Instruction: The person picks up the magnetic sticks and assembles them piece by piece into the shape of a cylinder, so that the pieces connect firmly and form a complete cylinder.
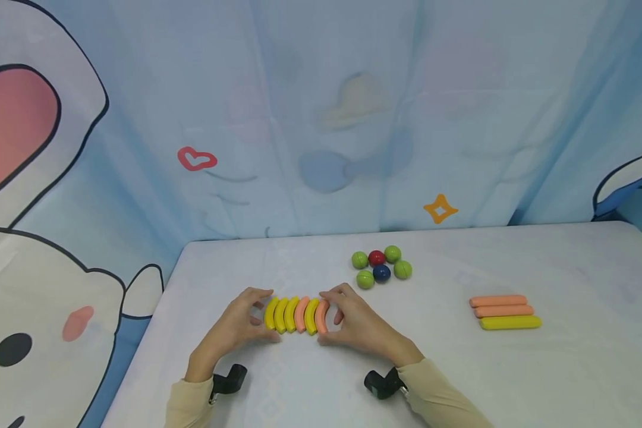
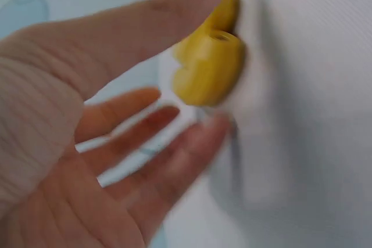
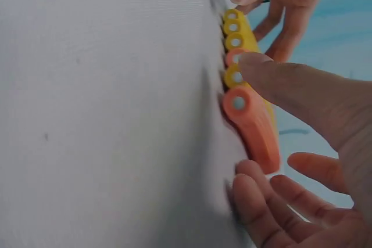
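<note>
In the head view, a row of curved, banana-shaped pieces lies side by side on the table. The leftmost yellow piece (image 1: 270, 312) has two more yellow ones beside it. An orange piece (image 1: 301, 314), a yellow piece (image 1: 311, 316) and an end orange piece (image 1: 321, 317) follow. My left hand (image 1: 244, 319) frames the row's left end, thumb at the near tips and fingers loosely spread. At the right end, my right hand (image 1: 358, 321) spans the end orange piece, index finger by its far tip, thumb by its near tip. Round pale-centred ends (image 3: 238, 103) show in the right wrist view.
Behind the row sits a cluster of small balls: several green balls (image 1: 403, 269), a red ball (image 1: 377, 257) and a dark blue ball (image 1: 381, 273). Two orange sticks (image 1: 500, 301) and a yellow stick (image 1: 510, 322) lie at the right. A blue printed curtain (image 1: 326, 119) hangs behind the table.
</note>
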`<state>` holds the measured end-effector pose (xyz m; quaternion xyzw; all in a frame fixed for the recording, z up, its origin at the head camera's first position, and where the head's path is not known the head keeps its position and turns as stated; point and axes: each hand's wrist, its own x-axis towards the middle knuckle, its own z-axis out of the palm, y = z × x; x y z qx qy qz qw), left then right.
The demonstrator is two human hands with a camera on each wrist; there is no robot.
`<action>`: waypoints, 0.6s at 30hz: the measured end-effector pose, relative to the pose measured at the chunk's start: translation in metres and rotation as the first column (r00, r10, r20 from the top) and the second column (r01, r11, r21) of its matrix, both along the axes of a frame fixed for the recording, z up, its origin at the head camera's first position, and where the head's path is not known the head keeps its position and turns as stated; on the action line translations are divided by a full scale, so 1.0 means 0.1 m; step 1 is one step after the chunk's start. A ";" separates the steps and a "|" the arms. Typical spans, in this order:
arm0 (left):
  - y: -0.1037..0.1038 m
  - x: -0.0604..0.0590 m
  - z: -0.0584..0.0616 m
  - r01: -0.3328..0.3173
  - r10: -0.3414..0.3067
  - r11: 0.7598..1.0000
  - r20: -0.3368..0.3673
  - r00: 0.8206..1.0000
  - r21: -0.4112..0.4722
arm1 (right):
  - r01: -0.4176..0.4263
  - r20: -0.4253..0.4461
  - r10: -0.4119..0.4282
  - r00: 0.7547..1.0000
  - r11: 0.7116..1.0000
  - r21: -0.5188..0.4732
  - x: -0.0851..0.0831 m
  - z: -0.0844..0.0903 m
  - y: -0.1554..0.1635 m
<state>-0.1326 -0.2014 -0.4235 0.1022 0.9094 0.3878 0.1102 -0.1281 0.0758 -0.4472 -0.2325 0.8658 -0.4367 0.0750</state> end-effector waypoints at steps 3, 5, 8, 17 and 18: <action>0.07 0.03 0.06 -0.031 0.029 0.999 -0.054 0.998 -0.042 | -0.003 0.026 0.002 1.000 1.000 0.006 0.00 0.06 0.11; 0.15 0.04 0.10 -0.031 0.025 0.998 -0.109 0.994 -0.055 | 0.008 0.029 -0.009 1.000 1.000 0.006 -0.01 0.11 0.19; 0.34 0.08 0.13 -0.023 0.012 0.998 -0.184 0.983 -0.059 | 0.028 -0.009 -0.028 1.000 0.999 -0.026 -0.04 0.19 0.33; 1.03 0.24 -0.05 0.052 -0.142 0.972 -0.396 0.907 -0.227 | 0.170 -0.287 -0.164 0.944 0.985 -0.005 -0.18 0.31 0.54; 1.07 0.26 -0.07 0.053 -0.144 0.971 -0.398 0.906 -0.232 | 0.182 -0.307 -0.167 0.937 0.983 0.022 -0.19 0.30 0.55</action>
